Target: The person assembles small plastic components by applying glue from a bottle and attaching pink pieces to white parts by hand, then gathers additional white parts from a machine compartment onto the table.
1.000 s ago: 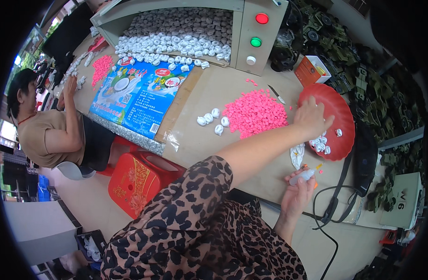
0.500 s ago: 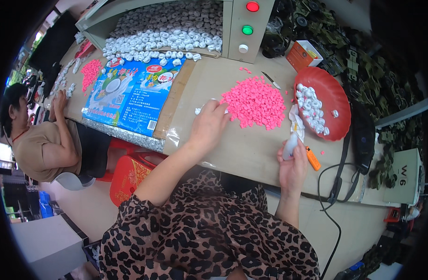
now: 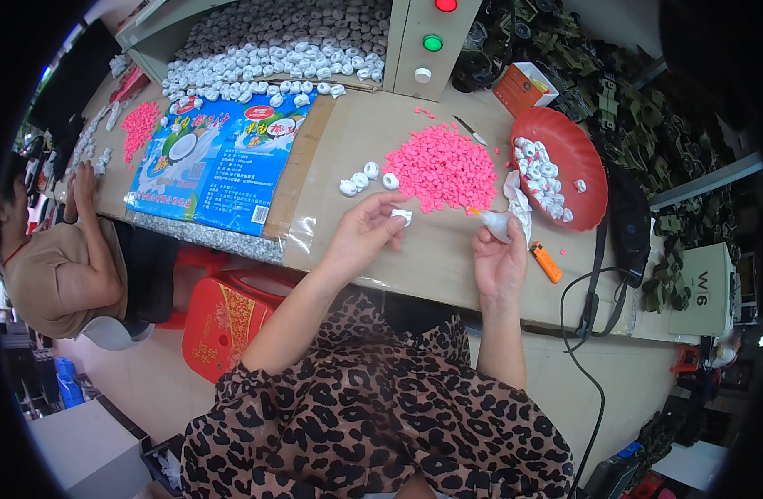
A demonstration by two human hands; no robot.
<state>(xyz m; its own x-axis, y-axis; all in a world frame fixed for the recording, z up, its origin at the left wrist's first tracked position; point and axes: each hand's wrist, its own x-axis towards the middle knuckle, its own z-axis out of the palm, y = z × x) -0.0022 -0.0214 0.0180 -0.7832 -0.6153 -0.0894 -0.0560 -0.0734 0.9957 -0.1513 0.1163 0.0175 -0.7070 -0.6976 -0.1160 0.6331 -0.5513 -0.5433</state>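
My left hand [image 3: 366, 231] pinches a small white moulded piece [image 3: 402, 217] between thumb and fingers, just in front of a heap of small pink pieces [image 3: 439, 166]. In my right hand [image 3: 502, 264] is a small whitish squeeze bottle [image 3: 496, 224], its thin orange tip pointing left toward the white piece but apart from it. Several loose white pieces [image 3: 359, 181] lie beyond my left hand, at the heap's left side. A crumpled white tissue [image 3: 519, 204] is spread just behind my right hand.
A red bowl [image 3: 596, 187] with white pieces stands at right, near a knife [image 3: 469, 130], an orange handheld object [image 3: 547, 262] and a black cable [image 3: 593, 387]. A blue printed sheet [image 3: 207, 166] lies left, below a lit machine [image 3: 410, 50] full of pieces. A co-worker [image 3: 78, 258] sits at left.
My left hand has drawn back from the heap's left side with a white piece in its fingers. My right hand has tilted the bottle's tip leftward, nearer to that piece. The view has shifted slightly.
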